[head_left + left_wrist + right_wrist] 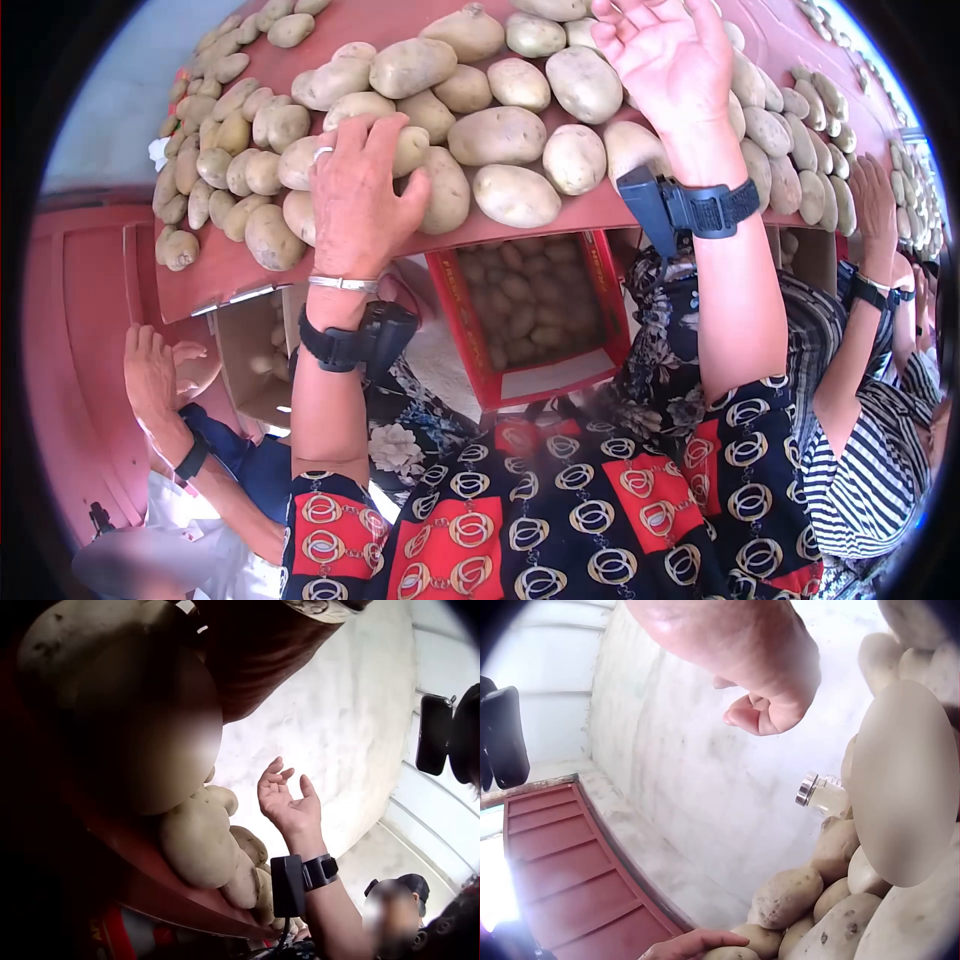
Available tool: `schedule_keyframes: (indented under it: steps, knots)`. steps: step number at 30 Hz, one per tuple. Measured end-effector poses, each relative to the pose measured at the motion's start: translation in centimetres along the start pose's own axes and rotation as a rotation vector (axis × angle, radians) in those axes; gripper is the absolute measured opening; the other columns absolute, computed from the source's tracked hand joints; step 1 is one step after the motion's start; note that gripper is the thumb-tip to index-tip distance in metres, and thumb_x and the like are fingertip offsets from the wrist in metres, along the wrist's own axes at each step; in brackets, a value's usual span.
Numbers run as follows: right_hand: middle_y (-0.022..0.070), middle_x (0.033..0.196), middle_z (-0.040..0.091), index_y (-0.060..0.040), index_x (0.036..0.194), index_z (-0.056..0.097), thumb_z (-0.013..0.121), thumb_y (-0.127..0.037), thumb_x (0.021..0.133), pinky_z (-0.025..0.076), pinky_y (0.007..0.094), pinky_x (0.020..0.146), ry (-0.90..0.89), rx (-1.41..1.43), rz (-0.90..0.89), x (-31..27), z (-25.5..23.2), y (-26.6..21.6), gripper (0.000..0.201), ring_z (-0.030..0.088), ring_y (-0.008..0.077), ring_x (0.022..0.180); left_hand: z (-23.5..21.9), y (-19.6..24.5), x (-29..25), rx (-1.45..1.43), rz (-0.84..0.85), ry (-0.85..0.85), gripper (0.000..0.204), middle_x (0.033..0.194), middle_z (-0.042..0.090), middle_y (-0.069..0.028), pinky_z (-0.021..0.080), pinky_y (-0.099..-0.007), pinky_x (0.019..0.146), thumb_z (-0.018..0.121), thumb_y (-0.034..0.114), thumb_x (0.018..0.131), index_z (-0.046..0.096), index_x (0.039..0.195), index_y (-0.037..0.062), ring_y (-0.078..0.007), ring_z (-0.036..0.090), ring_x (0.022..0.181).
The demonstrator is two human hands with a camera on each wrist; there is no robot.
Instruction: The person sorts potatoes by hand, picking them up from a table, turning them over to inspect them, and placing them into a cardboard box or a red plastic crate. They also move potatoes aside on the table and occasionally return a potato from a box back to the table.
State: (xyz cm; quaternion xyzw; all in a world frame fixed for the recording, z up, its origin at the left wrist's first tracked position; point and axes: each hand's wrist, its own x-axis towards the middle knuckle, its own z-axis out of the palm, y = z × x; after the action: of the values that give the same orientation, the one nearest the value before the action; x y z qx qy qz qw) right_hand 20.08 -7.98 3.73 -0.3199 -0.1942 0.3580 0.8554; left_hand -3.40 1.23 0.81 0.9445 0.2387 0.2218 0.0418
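Note:
Pale potatoes (497,136) lie heaped along the edge of a red table (330,258). My left hand (362,200) rests on the near potatoes, back of the hand up, thumb out beside a large upright potato (446,192). Its fingers (697,943) stretch over a potato at the bottom of the right wrist view. My right hand (675,75) is raised above the heap with the palm turned up and nothing in it. The left wrist view shows that same right hand (291,806) in the air, fingers loosely bent.
Below the table edge stands a red box (610,290) of potatoes, with a cardboard box (245,375) to its left. Other people's hands are at the left (150,375) and right (876,205). A small lidded glass jar (826,796) lies behind the potatoes.

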Motion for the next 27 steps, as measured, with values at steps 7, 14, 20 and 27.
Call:
schedule_keyframes:
  steps: [7, 14, 20, 27]
  knots:
    - [0.0079, 0.088, 0.061, -0.0100, 0.078, 0.055, 0.054, -0.040, 0.085, 0.045, 0.0288, 0.068, -0.013, -0.015, 0.007, -0.8, 0.8, 0.4, 0.031, 0.055, 0.0175, 0.077, 0.0, -0.9, -0.1, 0.063, 0.070, -0.076, 0.051, 0.108, 0.057, -0.0118, 0.040, -0.0399, 0.088, 0.055, -0.002, 0.060, 0.055, 0.110, 0.0085, -0.0332, 0.050, 0.101]
    - [0.0079, 0.089, 0.061, -0.0103, 0.078, 0.055, 0.054, -0.041, 0.085, 0.045, 0.0285, 0.068, 0.002, -0.001, 0.021, -0.6, 1.0, 0.5, 0.031, 0.055, 0.0172, 0.076, 0.1, -0.8, -0.3, -0.021, 0.022, -0.066, 0.053, 0.108, 0.059, -0.0121, 0.041, -0.0393, 0.089, 0.057, -0.003, 0.061, 0.055, 0.113, 0.0092, -0.0326, 0.052, 0.100]
    - [0.0078, 0.089, 0.061, -0.0106, 0.078, 0.055, 0.054, -0.041, 0.086, 0.044, 0.0283, 0.067, 0.013, 0.009, 0.015, -1.1, 1.0, 0.7, 0.031, 0.055, 0.0169, 0.076, -0.5, 0.1, -0.5, -0.987, -0.235, 0.132, 0.048, 0.108, 0.059, -0.0115, 0.045, -0.0343, 0.087, 0.057, 0.011, 0.071, 0.051, 0.119, 0.0058, -0.0213, 0.055, 0.102]
    - [0.0078, 0.089, 0.061, -0.0109, 0.079, 0.055, 0.053, -0.041, 0.086, 0.044, 0.0281, 0.067, 0.029, 0.022, 0.032, -1.4, 0.9, 0.6, 0.031, 0.055, 0.0166, 0.076, 1.4, 3.8, -1.9, -1.463, -0.200, -0.688, 0.049, 0.107, 0.057, -0.0062, 0.047, -0.0285, 0.083, 0.061, 0.029, 0.076, 0.052, 0.115, 0.0030, -0.0167, 0.056, 0.096]
